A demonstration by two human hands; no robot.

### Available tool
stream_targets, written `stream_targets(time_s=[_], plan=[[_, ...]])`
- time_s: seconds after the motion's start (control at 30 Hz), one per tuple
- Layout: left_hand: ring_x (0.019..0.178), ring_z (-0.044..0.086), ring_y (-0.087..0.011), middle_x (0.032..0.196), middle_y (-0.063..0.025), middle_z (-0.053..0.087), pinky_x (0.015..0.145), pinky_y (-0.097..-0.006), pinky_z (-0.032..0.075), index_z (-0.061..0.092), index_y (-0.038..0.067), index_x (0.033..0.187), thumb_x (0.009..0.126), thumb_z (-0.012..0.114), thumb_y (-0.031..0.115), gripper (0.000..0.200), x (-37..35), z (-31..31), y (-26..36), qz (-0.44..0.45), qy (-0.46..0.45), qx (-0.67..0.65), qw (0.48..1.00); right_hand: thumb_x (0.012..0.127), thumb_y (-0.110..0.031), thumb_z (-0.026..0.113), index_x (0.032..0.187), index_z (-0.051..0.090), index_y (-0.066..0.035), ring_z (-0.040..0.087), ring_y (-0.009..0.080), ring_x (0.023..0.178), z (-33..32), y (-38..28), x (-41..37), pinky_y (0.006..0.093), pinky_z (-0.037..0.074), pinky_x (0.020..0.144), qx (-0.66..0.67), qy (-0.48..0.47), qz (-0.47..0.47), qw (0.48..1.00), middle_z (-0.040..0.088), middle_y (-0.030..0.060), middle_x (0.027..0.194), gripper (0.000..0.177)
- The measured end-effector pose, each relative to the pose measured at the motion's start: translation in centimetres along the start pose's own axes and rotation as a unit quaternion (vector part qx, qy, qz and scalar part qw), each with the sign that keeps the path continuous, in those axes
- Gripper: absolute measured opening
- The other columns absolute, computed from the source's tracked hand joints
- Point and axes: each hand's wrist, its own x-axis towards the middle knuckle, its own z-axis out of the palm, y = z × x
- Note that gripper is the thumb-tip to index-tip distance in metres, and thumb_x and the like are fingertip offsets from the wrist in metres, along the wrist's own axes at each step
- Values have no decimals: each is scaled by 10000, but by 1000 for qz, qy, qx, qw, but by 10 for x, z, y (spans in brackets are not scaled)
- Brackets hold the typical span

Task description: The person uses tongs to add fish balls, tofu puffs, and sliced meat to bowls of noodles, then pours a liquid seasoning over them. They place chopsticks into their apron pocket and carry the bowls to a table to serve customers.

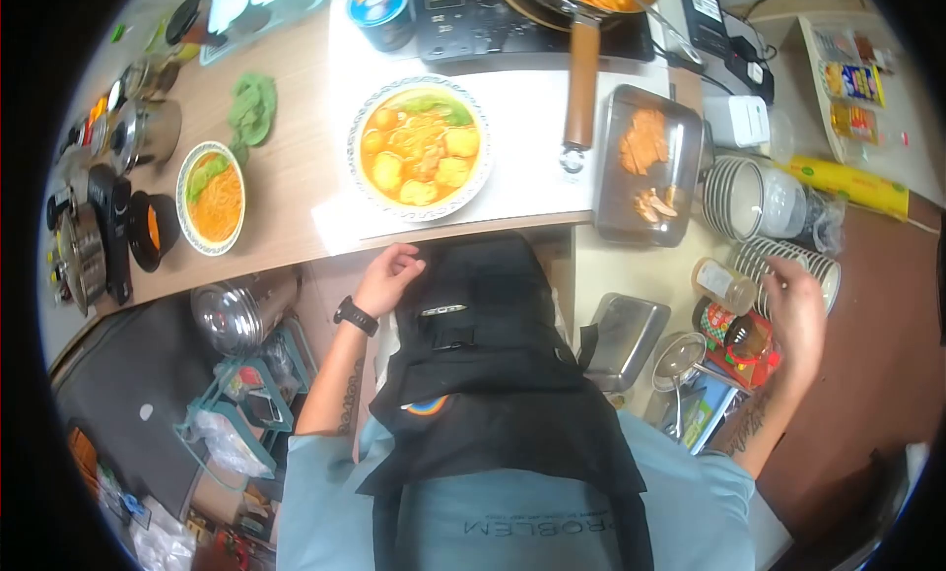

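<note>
My left hand (392, 273), a dark watch on its wrist, hangs just off the counter's front edge with loosely bent fingers and nothing in it. Right above it on the counter sits a large patterned bowl (480, 180) of noodles in orange broth with puffy pieces and greens. On the right, my right hand (796, 310) is raised beside a stack of striped bowls (826, 275), overlapping their rims in this view. Its fingers are partly bent and apart, with nothing visible in them. A lidded jar (724, 286) lies next to that hand.
A smaller noodle bowl (183, 204) stands left near green leaves (253, 108). A pan (583, 78) rests on the induction cooker (458, 39), its handle pointing at me. The metal tray (616, 216) holds orange slices. More bowls (733, 199), strainers (680, 359) and bottles crowd the right.
</note>
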Motion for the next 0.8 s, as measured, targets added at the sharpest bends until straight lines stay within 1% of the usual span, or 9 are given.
stream_targets(time_s=[0.13, 0.23, 0.37, 0.47, 0.6, 0.67, 0.7, 0.73, 0.8], plan=[[749, 575, -86, 885, -7, 642, 678, -261, 497, 629, 17, 1184, 926, 709, 212, 333, 1, 6, 14, 2, -8, 50, 999, 844, -129, 683, 1080, 722, -61, 686, 368, 898, 79, 38, -6, 442, 539, 809, 1, -47, 17, 999, 713, 158, 1035, 249], [734, 576, -87, 872, -2, 645, 667, -262, 492, 627, 12, 1184, 925, 707, 211, 337, 0, 11, 19, -7, -5, 59, 998, 866, -151, 677, 1069, 712, -60, 672, 375, 836, 118, 46, -14, 458, 534, 766, 3, 28, -68, 997, 700, 157, 982, 226], [743, 540, -44, 861, 34, 614, 679, -203, 457, 608, 17, 1188, 937, 706, 133, 293, -2, 18, 20, -41, -7, 68, 997, 880, -143, 670, 1067, 712, -59, 665, 377, 819, 141, 41, -17, 454, 526, 751, 29, 25, -34, 999, 697, 155, 963, 209], [745, 571, -67, 869, 7, 634, 681, -234, 483, 616, 16, 1182, 933, 712, 173, 310, -2, 23, 7, -43, -4, 51, 998, 886, -85, 647, 1048, 715, -20, 664, 381, 848, 105, 47, -17, 411, 523, 764, 126, 10, -56, 990, 701, 165, 962, 188], [813, 633, -122, 932, -52, 683, 759, -287, 529, 635, 24, 1184, 922, 730, 259, 364, -2, 24, -10, -27, 12, 22, 999, 874, -9, 641, 1044, 694, 75, 665, 242, 870, 11, 32, 6, 332, 511, 791, 271, -51, -44, 960, 698, 147, 937, 197], [826, 639, -138, 950, -61, 695, 782, -297, 533, 636, 20, 1187, 923, 725, 278, 380, -4, 24, -11, -25, 25, 15, 999, 842, 18, 676, 1039, 705, 63, 652, 228, 843, -48, -20, 27, 344, 506, 785, 221, -54, -110, 968, 676, 135, 879, 205], [831, 641, -144, 955, -63, 699, 790, -299, 534, 636, 17, 1189, 924, 723, 286, 388, -6, 24, -8, -30, 30, 2, 999, 834, 18, 694, 1038, 721, 35, 656, 257, 839, -56, -37, 41, 349, 505, 778, 163, 23, -232, 959, 678, 141, 876, 207], [674, 539, -49, 880, 7, 640, 569, -210, 450, 621, 24, 1181, 941, 713, 202, 313, -8, 25, -8, -8, 43, -20, 999, 830, 20, 698, 1043, 734, 0, 663, 285, 846, -70, -73, 54, 366, 510, 779, 55, 86, -322, 941, 688, 147, 892, 217], [749, 588, -90, 902, -28, 664, 671, -251, 492, 623, 15, 1185, 934, 716, 237, 347, -16, 19, -10, -19, 53, -31, 998, 803, 6, 699, 1006, 719, -22, 646, 340, 833, -74, -135, 92, 404, 504, 784, 44, 60, -385, 920, 676, 151, 878, 206]])
